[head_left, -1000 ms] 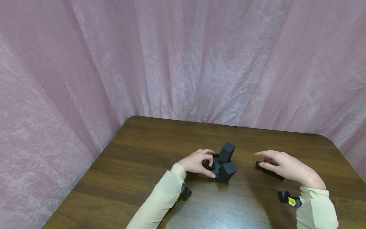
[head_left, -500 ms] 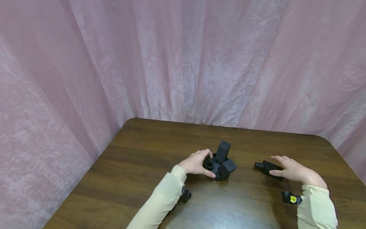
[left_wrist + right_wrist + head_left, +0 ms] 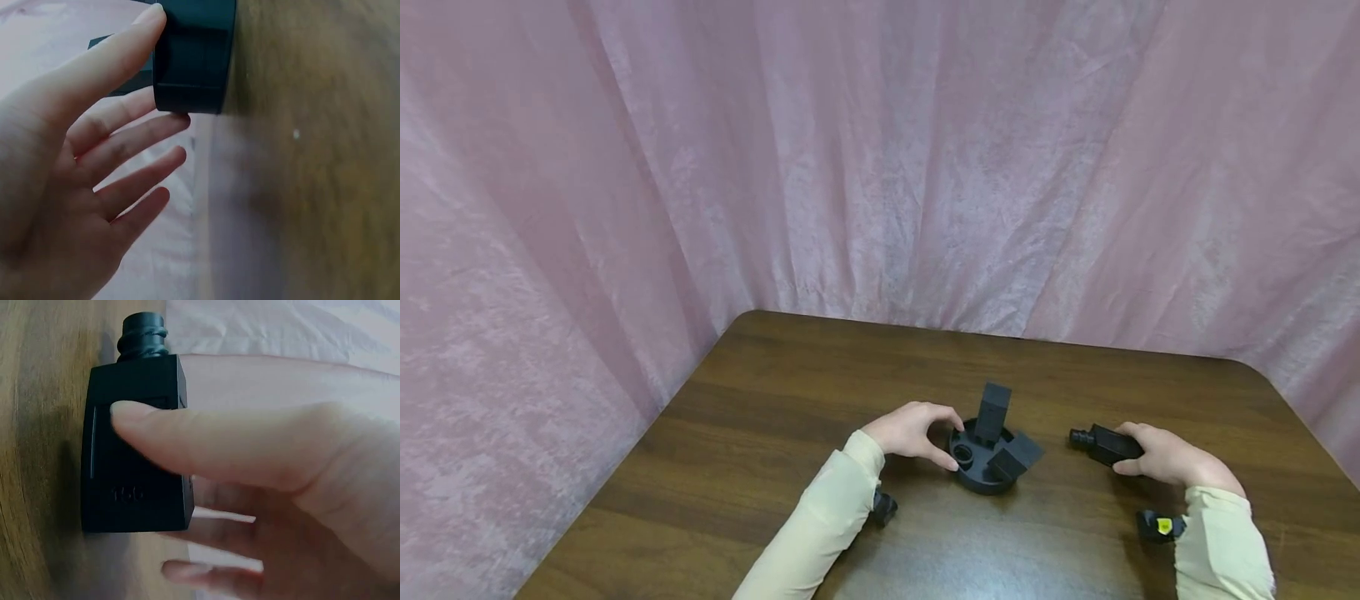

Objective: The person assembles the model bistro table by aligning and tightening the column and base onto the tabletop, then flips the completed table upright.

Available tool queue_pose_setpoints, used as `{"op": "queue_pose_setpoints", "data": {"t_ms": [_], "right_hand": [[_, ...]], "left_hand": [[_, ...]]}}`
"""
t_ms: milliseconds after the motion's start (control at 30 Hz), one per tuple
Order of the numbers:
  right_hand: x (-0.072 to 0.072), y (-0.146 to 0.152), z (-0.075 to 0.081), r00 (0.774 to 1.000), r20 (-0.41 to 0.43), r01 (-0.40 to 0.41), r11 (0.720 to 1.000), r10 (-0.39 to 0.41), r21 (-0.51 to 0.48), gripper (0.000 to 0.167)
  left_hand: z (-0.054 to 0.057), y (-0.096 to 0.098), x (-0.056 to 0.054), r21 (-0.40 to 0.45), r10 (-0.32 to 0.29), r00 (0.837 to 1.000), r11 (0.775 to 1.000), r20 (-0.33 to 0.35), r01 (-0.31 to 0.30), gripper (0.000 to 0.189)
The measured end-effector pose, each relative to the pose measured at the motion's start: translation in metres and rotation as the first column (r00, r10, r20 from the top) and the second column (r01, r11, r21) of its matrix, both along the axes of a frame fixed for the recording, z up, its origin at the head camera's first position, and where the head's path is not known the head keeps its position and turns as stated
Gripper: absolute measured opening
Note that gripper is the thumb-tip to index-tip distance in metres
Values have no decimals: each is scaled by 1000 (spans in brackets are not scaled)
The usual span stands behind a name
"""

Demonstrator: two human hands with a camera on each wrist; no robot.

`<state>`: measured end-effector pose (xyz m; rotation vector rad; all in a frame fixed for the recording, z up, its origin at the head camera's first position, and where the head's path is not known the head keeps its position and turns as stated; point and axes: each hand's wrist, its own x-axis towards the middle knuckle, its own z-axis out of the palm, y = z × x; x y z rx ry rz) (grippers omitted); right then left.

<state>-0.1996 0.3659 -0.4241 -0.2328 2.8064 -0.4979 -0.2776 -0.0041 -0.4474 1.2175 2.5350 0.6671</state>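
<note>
A round black base (image 3: 983, 480) sits on the table with an upright black block (image 3: 993, 410) and a slanting black block (image 3: 1018, 454) standing out of it. Near its left side is a threaded round socket (image 3: 962, 454). My left hand (image 3: 908, 429) holds the base at its rim, thumb on the near side (image 3: 194, 69) and fingers on the far side. Over to the right lies a loose black block with a threaded neck (image 3: 1111, 445). My right hand (image 3: 1176, 457) grips its right end, the thumb across the marked face of the threaded block (image 3: 137, 494).
A brown wooden table (image 3: 820, 375) carries everything, its far edge running along a pink curtain (image 3: 880, 167). Black wrist cameras sit under the left cuff (image 3: 883, 507) and beside the right cuff (image 3: 1157, 527).
My right hand has moved from above the threaded block to its right end and gripped it. The round base has shifted slightly right and nearer, and my left fingers have left the socket for the rim.
</note>
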Motion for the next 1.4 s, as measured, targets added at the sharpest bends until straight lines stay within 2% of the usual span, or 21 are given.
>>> {"op": "queue_pose_setpoints", "data": {"t_ms": [100, 300, 400, 500, 633, 733, 900, 1067, 1267, 1400], "right_hand": [[-1, 1, 1, 998, -56, -17, 1000, 16, -5, 48], [1, -3, 6, 990, -124, -68, 997, 64, -22, 31], [5, -8, 14, 983, -172, -65, 998, 60, -25, 32], [9, -15, 24, 973, -228, -30, 999, 24, -22, 38], [15, -26, 37, 948, -317, 15, 1000, -23, -27, 42], [20, -34, 47, 924, -381, 8, 999, -26, -50, 39], [27, -51, 60, 892, -453, -56, 994, 5, -99, 33], [31, -71, 67, 864, -499, -147, 980, 60, -137, 32], [27, -93, 64, 853, -497, -262, 955, 161, -141, 33], [23, -102, 58, 838, -511, -293, 947, 189, -129, 35]], "left_hand": [[1, -2, -1, 9, -16, 1000, 1000, 6, 16, 49], [2, -5, -3, 10, -45, 998, 999, -45, 46, 38], [3, -5, -3, 20, -60, 996, 998, -72, 62, 34], [3, -5, -3, 28, -60, 995, 998, -78, 62, 32], [2, -2, -3, 32, -41, 997, 999, -60, 43, 30], [0, -1, -3, 32, -26, 998, 999, -64, 28, 29], [-1, 0, -1, 35, -12, 998, 999, -69, 14, 29], [0, 1, 1, 34, 4, 1000, 999, -7, -3, 30], [0, 4, 5, 8, 40, 999, 999, 14, -40, 31], [0, 7, 7, -6, 56, 998, 998, 5, -56, 32]]}}
